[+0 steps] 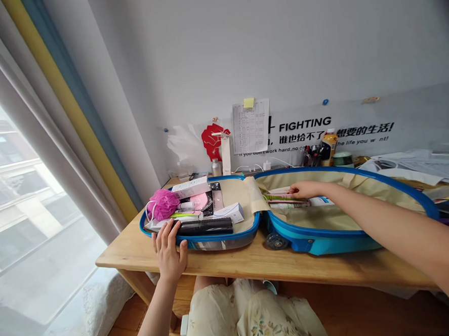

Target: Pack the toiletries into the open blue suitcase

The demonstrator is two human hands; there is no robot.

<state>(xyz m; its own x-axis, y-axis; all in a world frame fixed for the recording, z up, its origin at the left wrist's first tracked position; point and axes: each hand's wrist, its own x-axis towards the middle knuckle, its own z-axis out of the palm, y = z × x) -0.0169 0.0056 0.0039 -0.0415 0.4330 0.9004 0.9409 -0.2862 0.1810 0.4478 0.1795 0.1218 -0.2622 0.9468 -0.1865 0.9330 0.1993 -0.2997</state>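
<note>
While the open suitcase is touched at its rim by the loosely spread, empty left hand, slim packets are partly hidden beneath the curled right hand, whose hold cannot be made out

A loose, gathered cream garment covers the lap, printed with green leaves and small brownish flowers; the left forearm and right forearm are bare.
</note>
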